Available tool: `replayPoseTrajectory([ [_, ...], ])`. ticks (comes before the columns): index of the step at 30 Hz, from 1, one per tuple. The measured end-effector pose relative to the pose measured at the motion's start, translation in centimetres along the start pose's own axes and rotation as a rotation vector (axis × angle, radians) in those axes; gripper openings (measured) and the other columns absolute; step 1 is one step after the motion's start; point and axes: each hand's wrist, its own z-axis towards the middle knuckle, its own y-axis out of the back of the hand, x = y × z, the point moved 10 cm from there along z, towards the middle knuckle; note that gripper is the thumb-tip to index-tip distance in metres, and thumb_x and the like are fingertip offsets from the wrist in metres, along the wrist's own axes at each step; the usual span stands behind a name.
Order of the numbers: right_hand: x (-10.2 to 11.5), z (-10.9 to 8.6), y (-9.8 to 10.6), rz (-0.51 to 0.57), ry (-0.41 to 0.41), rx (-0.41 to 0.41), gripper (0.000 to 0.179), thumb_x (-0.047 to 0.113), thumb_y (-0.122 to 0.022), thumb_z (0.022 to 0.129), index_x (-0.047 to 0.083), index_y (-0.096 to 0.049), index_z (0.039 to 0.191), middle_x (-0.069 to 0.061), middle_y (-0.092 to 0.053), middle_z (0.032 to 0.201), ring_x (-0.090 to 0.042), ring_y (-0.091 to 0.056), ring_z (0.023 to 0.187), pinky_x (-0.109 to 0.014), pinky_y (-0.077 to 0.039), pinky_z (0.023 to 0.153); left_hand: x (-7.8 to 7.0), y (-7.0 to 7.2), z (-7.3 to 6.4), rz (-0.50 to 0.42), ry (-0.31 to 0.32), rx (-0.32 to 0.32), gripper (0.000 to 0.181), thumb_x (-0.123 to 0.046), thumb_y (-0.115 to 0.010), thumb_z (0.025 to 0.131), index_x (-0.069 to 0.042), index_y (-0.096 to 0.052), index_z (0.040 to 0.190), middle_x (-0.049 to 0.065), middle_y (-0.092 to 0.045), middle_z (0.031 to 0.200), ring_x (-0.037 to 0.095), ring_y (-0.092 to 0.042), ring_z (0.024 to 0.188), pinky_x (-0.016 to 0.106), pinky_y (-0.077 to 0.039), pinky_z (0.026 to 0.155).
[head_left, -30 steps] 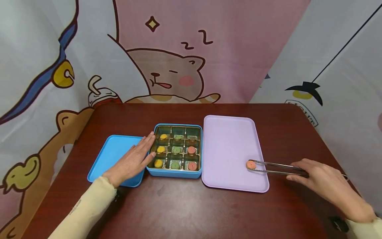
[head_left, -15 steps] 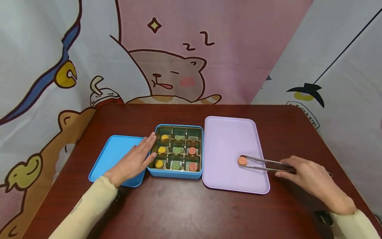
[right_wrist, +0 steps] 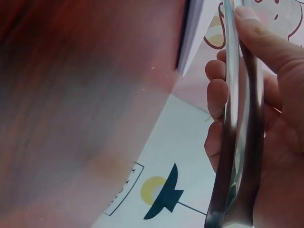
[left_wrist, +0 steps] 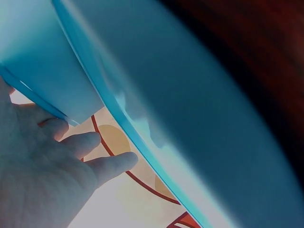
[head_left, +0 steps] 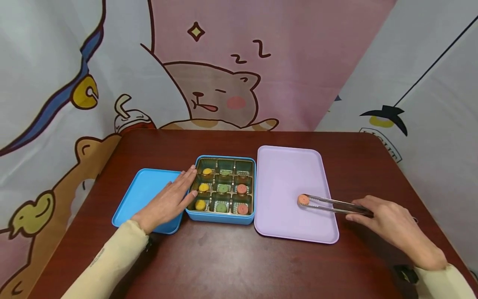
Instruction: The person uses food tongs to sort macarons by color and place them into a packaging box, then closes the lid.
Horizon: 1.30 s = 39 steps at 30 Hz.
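Observation:
My right hand (head_left: 396, 228) grips metal tongs (head_left: 336, 205), their arms pointing left over the lilac tray (head_left: 289, 170). Between the tips sits a small round orange piece (head_left: 303, 200), close over the tray. In the right wrist view thumb and fingers wrap the tongs (right_wrist: 242, 137). My left hand (head_left: 166, 204) lies with straight fingers along the left rim of the blue box (head_left: 220, 217), its forearm in a pale sleeve. Inside the box a gold divided insert bears yellow pieces (head_left: 200, 204) at left, green pieces (head_left: 221, 207) in the middle and coral pieces (head_left: 242, 208) at right.
A flat blue lid (head_left: 143, 191) lies left of the box, partly under my left hand in the head view. The tray stands right beside the box. All rest on a dark wooden table (head_left: 231, 261), with a printed cartoon curtain (head_left: 224, 50) behind.
My right hand has moved left with the tongs and the orange piece, from near the tray's right edge further in, then nearly stopped. The left hand stays at the box.

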Motion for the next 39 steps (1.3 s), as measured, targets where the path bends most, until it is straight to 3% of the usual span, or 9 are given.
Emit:
replayPoseTrajectory([
  [6, 0.9, 0.8, 0.9, 0.024, 0.034, -0.036, 0.041, 0.037, -0.094, 0.072, 0.016, -0.077, 0.103, 0.006, -0.067, 0.087, -0.01, -0.055, 0.066, -0.032, -0.044, 0.05, -0.1, 0.2, 0.1, 0.001, -0.001, -0.004, 0.074, -0.048, -0.042, 0.111, -0.013, -0.011, 0.168, 0.003, -0.007, 0.174, 0.038, -0.014, 0.158, 0.072, -0.022, 0.116],
  [13, 2.5, 1.9, 1.9, 0.035, 0.106, -0.102, 0.038, 0.032, -0.096, 0.071, 0.02, -0.077, 0.101, 0.013, -0.062, 0.083, -0.003, -0.047, 0.063, -0.025, -0.037, 0.049, -0.2, 0.4, 0.1, 0.008, 0.003, 0.0, 0.073, -0.047, -0.042, 0.111, -0.012, -0.012, 0.168, 0.004, -0.007, 0.174, 0.038, -0.013, 0.158, 0.072, -0.022, 0.116],
  [29, 4.7, 3.8, 2.5, 0.069, 0.17, -0.126, 0.037, 0.028, -0.096, 0.071, 0.016, -0.077, 0.101, 0.014, -0.06, 0.081, -0.002, -0.046, 0.062, -0.024, -0.038, 0.049, -0.1, 0.3, -0.1, 0.003, 0.015, 0.007, 0.072, -0.049, -0.04, 0.111, -0.013, -0.011, 0.168, 0.002, -0.005, 0.174, 0.037, -0.012, 0.158, 0.072, -0.021, 0.116],
  [39, 6.8, 6.1, 2.5, 0.084, 0.194, -0.12, 0.038, 0.03, -0.096, 0.071, 0.014, -0.078, 0.101, 0.013, -0.059, 0.08, -0.003, -0.047, 0.062, -0.023, -0.038, 0.05, -0.2, 0.2, 0.0, 0.011, 0.015, 0.009, 0.072, -0.046, -0.042, 0.111, -0.013, -0.012, 0.168, 0.002, -0.006, 0.174, 0.037, -0.013, 0.158, 0.071, -0.022, 0.116],
])
